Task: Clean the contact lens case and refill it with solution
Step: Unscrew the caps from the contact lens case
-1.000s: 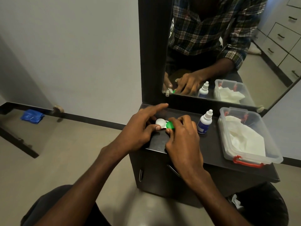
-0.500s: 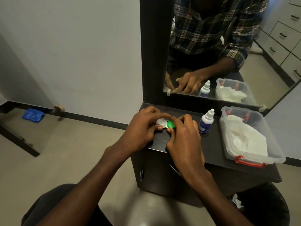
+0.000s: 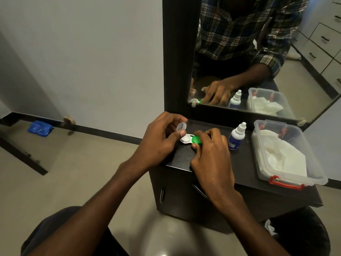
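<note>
A white contact lens case (image 3: 186, 139) lies on the dark cabinet top (image 3: 245, 163), its left well uncovered. The right well carries a green cap (image 3: 196, 140). My left hand (image 3: 160, 140) holds the white cap (image 3: 181, 126) lifted just above the left well, thumb resting on the case edge. My right hand (image 3: 212, 154) pinches the green cap and steadies the case. A small white solution bottle (image 3: 236, 136) with a blue label stands upright just right of my right hand.
A clear plastic box (image 3: 293, 179) with red clasps holds white tissues at the right of the cabinet top. A mirror (image 3: 258, 52) rises behind the case. A blue cloth (image 3: 39, 128) lies on the floor at far left.
My left hand has taken the white cap off the left well and lifted it up; before, that cap sat on the case. My right hand stayed on the green cap.
</note>
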